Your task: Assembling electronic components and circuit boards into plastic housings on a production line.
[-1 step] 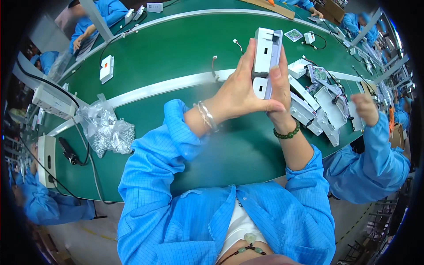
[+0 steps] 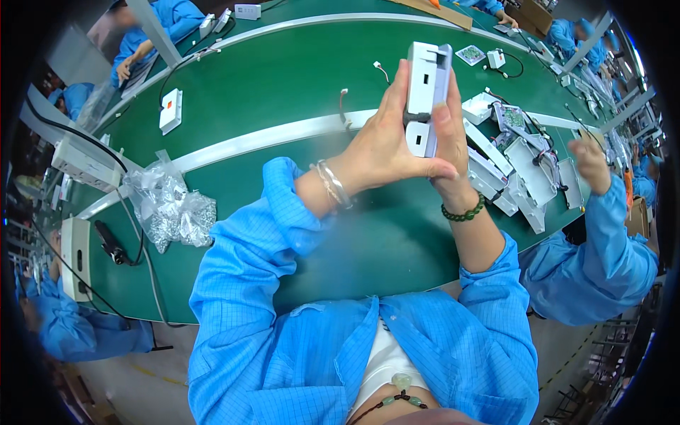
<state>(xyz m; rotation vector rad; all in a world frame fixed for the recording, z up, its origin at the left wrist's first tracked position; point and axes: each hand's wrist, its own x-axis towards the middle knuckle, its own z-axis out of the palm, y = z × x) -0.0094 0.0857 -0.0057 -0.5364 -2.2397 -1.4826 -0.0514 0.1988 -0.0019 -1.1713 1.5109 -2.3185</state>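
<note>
Both my hands hold a white plastic housing up above the bench. It has small dark square openings on the side that shows, and a dark gap divides its longer upper part from a shorter lower part. My left hand grips it from the left, the thumb stretched across below its lower end. From the right, my right hand presses it with the thumb along its side; the other fingers are mostly behind it.
White casings with wires and circuit boards lie piled to the right, near a co-worker's raised hand. Bags of small metal parts sit at left, beside a black-handled tool and cables. A pale rail crosses the green bench.
The co-worker's hand at the right has moved slightly up and away from the pile. My hands and the housing have hardly moved.
</note>
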